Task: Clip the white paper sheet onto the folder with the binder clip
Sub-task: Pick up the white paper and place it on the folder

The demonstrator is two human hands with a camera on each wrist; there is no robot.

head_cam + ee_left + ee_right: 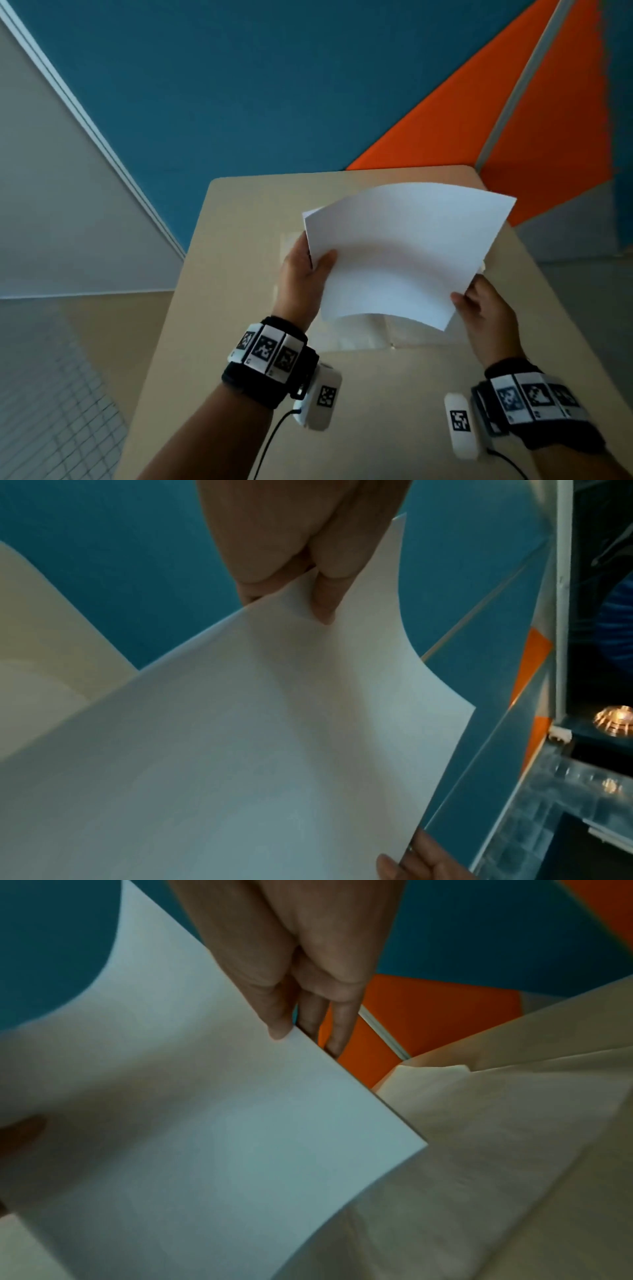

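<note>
A white paper sheet (400, 253) hangs bowed in the air above the table, held by both hands. My left hand (305, 270) pinches its left edge, thumb on top. My right hand (479, 305) pinches the near right corner. In the left wrist view the paper sheet (257, 750) fills the frame, with my left hand (308, 593) at its top edge and a right-hand fingertip at the bottom. In the right wrist view my right hand (301, 1026) grips the paper sheet (205, 1137) at its edge. A pale translucent folder (363, 334) lies flat under the sheet. No binder clip shows.
The beige table (246, 212) is small, with its far edge against a blue and orange floor (239, 85). The translucent folder (496, 1137) spreads over the table in the right wrist view. A wire-grid surface (51, 411) lies at the lower left.
</note>
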